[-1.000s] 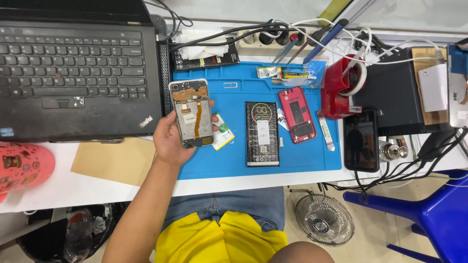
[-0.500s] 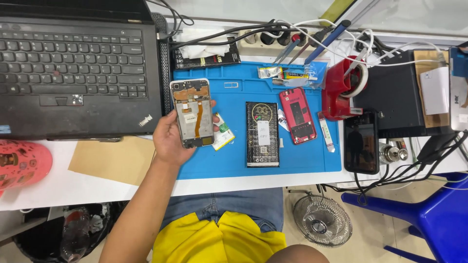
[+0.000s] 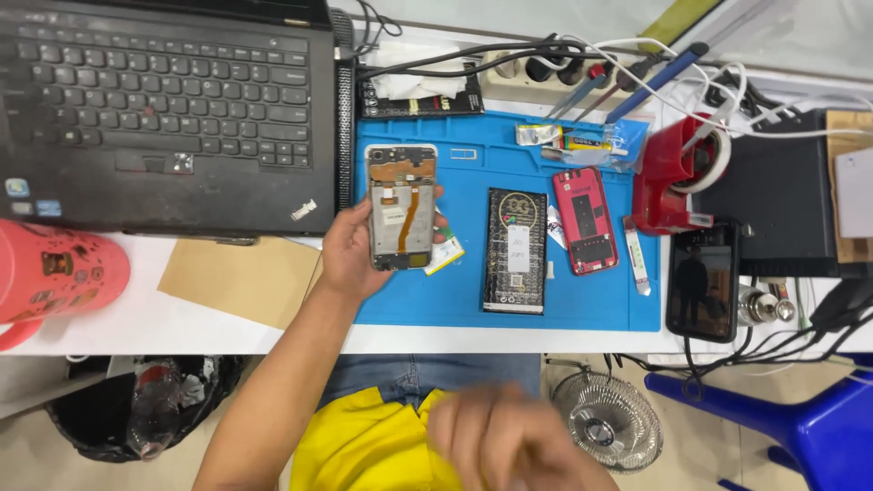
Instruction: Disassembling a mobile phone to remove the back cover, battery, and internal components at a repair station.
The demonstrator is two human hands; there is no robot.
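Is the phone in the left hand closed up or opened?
Opened. The phone in the left hand has no back cover: its inner frame, an orange flex cable and bare boards show.

Right hand motion-blurred, cut by bottom edge; grip unreadable. Left hand palm hidden behind opened phone.

Left hand grips opened phone frame over blue mat, beside laptop. Right hand blurred, low, w/ nothing in it. Black battery & red phone part lie nearby.
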